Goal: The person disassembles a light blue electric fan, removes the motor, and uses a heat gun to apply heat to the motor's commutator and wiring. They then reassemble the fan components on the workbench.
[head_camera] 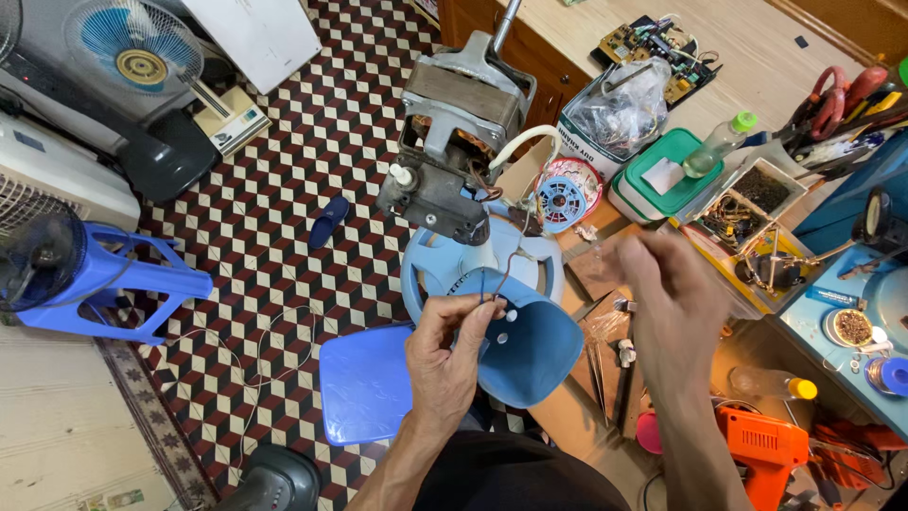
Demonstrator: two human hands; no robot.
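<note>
Pinching a thin dark wire [498, 280] between thumb and fingertips, the left hand [452, 352] is closed on it just above the blue plastic housing [530, 350] that rests in the person's lap, off the near edge of the worktop [757, 57]. The wire runs up to the fan motor [456, 142], a bare metal block with exposed windings that stands tilted on the pale blue fan base [445, 274]. The right hand [667, 303] is raised and blurred over the worktop's near left corner; its fingers look loosely curled, and I cannot tell whether it holds anything.

The wire looks fine and springy, likely to kink or snap at its joint if tugged, so it is best gripped close to its free end with only light tension. The motor looks heavy and stiff, with sharp laminations and delicate windings; it is safest taken by its cast frame, not by the leads. The housing seems light, smooth, somewhat slippery plastic, best held by its rim.

An orange drill [766, 449] lies near the right forearm.
</note>
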